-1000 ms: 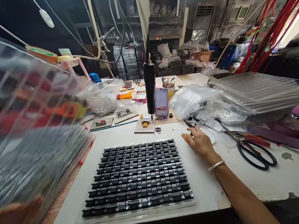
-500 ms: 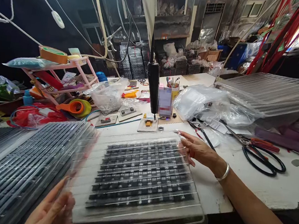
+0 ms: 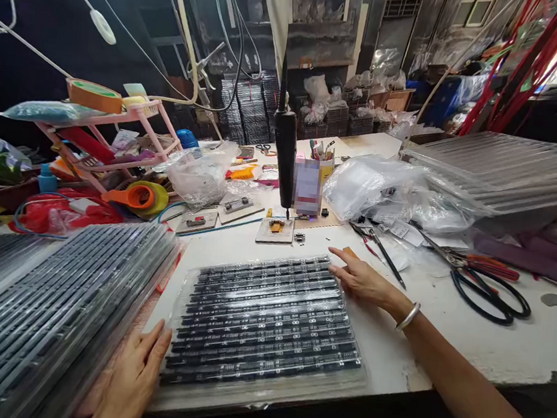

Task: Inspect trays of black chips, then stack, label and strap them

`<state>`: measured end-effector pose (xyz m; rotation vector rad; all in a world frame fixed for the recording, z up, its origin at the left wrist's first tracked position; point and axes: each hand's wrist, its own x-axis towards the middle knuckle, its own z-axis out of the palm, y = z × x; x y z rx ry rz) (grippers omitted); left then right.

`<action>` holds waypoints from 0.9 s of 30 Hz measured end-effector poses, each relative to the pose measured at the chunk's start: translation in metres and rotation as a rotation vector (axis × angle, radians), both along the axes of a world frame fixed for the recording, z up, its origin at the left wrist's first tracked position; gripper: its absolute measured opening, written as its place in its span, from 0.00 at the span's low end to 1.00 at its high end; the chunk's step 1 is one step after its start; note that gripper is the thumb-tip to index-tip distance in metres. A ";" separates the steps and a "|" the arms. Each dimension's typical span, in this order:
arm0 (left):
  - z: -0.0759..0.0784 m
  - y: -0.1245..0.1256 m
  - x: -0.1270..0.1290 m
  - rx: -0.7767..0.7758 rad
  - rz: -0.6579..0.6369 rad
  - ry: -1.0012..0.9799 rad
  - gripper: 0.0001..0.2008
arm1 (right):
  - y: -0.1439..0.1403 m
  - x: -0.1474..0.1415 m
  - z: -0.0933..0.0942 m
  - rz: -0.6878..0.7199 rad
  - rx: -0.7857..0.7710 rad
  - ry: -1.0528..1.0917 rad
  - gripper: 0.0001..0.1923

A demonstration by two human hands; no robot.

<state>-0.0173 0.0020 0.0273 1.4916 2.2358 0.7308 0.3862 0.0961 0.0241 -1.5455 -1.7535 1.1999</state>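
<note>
Resting flat on the white worktop (image 3: pixel 377 358), a clear plastic tray (image 3: pixel 308 388) is flanked by two hands. Rows of small black parts (image 3: pixel 266 318) are held in the tray, and a clear ridged cover (image 3: pixel 258 297) is laid over them, with bright streaks of light thrown back from its surface. The tray's left edge, near the lower corner, is met by the left hand (image 3: pixel 137 367), its thumb and fingers kept close together. At the far right corner the right hand (image 3: pixel 361 280) is placed, its index finger stretched out and the others slightly bent. Whether the edges are gripped or merely touched by the hands cannot be told. A silver bangle (image 3: pixel 410 316) is worn on the right wrist.

To the left, a tall stack of filled trays (image 3: pixel 62 292) is seen. Beyond the tray, a small pale block (image 3: pixel 282 238) is set, with the tip of a hanging black tool (image 3: pixel 284 156) poised just above it. On the right, a dark pen-shaped tool (image 3: pixel 387 258) and large black-handled scissors (image 3: pixel 458 263) are laid, with clear plastic bags (image 3: pixel 371 186) heaped behind them.
</note>
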 end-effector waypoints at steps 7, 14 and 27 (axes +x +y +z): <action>-0.003 -0.002 -0.001 0.122 -0.188 -0.096 0.31 | 0.001 0.000 0.005 -0.053 0.154 -0.219 0.28; -0.013 0.002 -0.013 0.111 -0.104 -0.235 0.30 | 0.002 -0.002 0.004 0.016 0.218 -0.305 0.25; -0.007 0.007 -0.004 0.112 -0.202 -0.169 0.28 | 0.003 -0.005 0.001 -0.041 0.277 -0.529 0.24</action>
